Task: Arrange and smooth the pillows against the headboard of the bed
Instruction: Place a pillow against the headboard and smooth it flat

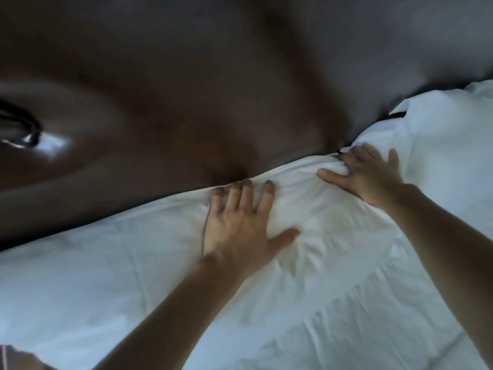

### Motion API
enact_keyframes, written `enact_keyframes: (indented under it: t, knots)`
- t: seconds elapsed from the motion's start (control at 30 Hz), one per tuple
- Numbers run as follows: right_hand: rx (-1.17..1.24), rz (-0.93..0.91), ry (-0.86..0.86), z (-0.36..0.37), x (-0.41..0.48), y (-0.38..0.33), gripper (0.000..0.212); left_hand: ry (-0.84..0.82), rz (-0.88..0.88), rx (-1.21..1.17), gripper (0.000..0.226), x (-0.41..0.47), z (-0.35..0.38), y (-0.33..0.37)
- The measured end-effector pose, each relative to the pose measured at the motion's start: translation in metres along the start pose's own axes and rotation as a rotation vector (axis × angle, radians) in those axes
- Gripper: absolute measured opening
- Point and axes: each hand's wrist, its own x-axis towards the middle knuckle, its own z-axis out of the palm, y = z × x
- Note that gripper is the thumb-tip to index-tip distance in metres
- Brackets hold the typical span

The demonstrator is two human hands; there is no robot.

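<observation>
A long white pillow [120, 263] lies across the view, its far edge against the dark brown headboard [173, 102]. My left hand [240, 225] presses flat on the pillow near its top edge, fingers spread and straight. My right hand [365, 174] grips a bunched corner of the pillow's fabric at the headboard, thumb and fingers curled round the fold. A second white pillow [440, 145] sits to the right, leaning against the headboard.
White creased bed linen [360, 329] fills the lower right. A glossy bright reflection [48, 145] shows on the headboard at the left. A dark gap [394, 116] shows between the right pillow and the headboard.
</observation>
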Motion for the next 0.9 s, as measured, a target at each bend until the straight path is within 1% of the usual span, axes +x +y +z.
enact_keyframes:
  t: [0.1, 0.17, 0.23, 0.33, 0.43, 0.5, 0.6, 0.67, 0.77, 0.9]
  knots:
    - [0.008, 0.032, 0.133, -0.001, -0.015, -0.008, 0.118, 0.012, -0.011, -0.058, 0.095, -0.001, 0.006, 0.000]
    - [0.109, 0.065, 0.207, -0.002, -0.028, -0.016, 0.108, 0.033, -0.005, -0.079, 0.095, -0.006, 0.009, 0.000]
    - [0.233, 0.114, 0.229, -0.003, -0.044, -0.029, 0.099, 0.051, 0.004, -0.090, 0.093, -0.012, 0.006, -0.001]
    - [0.316, 0.128, 0.198, -0.006, -0.077, -0.055, 0.091, 0.073, 0.016, -0.054, 0.091, -0.029, -0.002, -0.005]
    - [0.358, 0.064, 0.169, -0.002, -0.127, -0.086, 0.085, 0.041, 0.042, -0.011, 0.090, -0.058, -0.007, -0.010]
    - [0.368, 0.029, 0.112, 0.003, -0.165, -0.105, 0.085, 0.012, 0.047, -0.015, 0.090, -0.081, -0.012, -0.014]
    - [0.270, -0.034, 0.016, 0.005, -0.225, -0.123, 0.082, -0.026, 0.069, 0.045, 0.090, -0.120, -0.025, -0.021]
    - [0.196, -0.061, -0.011, 0.004, -0.269, -0.127, 0.080, -0.063, 0.089, 0.112, 0.089, -0.148, -0.033, -0.024]
    - [0.227, 0.030, 0.009, 0.002, -0.337, -0.125, 0.077, -0.086, 0.156, 0.152, 0.087, -0.191, -0.051, -0.020]
    - [0.280, 0.201, 0.080, 0.004, -0.430, -0.117, 0.076, -0.054, 0.266, 0.170, 0.086, -0.250, -0.076, 0.000]
